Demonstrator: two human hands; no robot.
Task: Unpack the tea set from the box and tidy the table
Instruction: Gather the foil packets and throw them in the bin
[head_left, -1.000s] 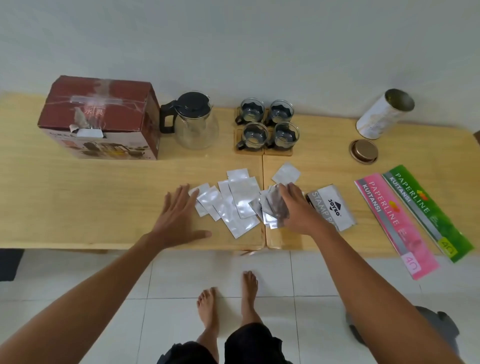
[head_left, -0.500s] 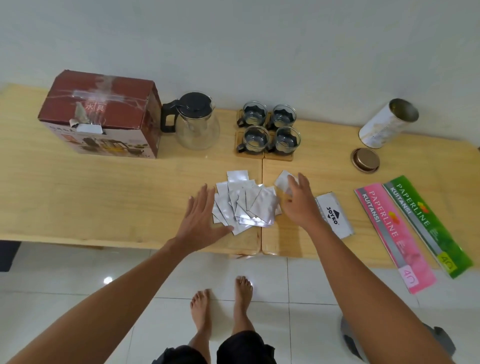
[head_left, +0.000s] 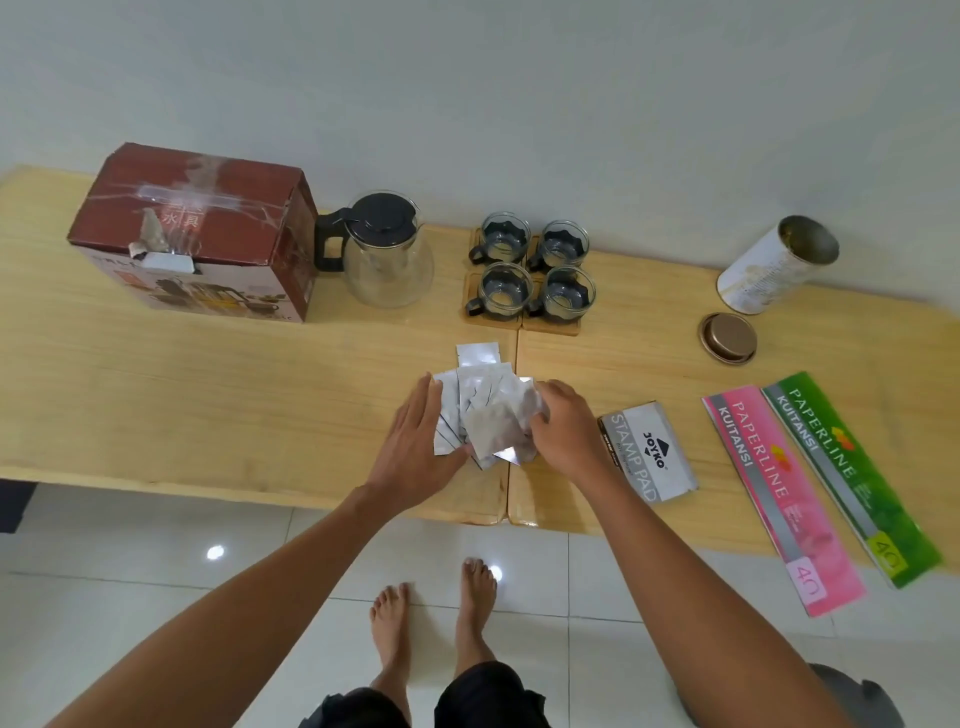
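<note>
Several silver sachets (head_left: 493, 421) lie bunched in a pile near the front edge of the wooden table (head_left: 208, 395). My left hand (head_left: 415, 447) presses flat against the pile's left side with straight fingers. From the right, my right hand (head_left: 569, 431) curls its fingers over the pile and grips some sachets. One sachet (head_left: 478, 354) lies just behind the pile. The red tea-set box (head_left: 192, 228) stands at the back left. Beside it are a glass teapot (head_left: 387, 260) with a black lid and several glass cups (head_left: 530, 270) on wooden coasters.
A white tin (head_left: 774, 265) lies tilted and open at the back right, its gold lid (head_left: 727, 338) in front of it. A grey stamp pad box (head_left: 649, 452), a pink receipt book (head_left: 779, 488) and a green receipt book (head_left: 852, 473) lie to the right of my hands.
Both hands have moved toward each other, sweeping the scattered sachets into one tight pile. The right hand now curls over the pile.
</note>
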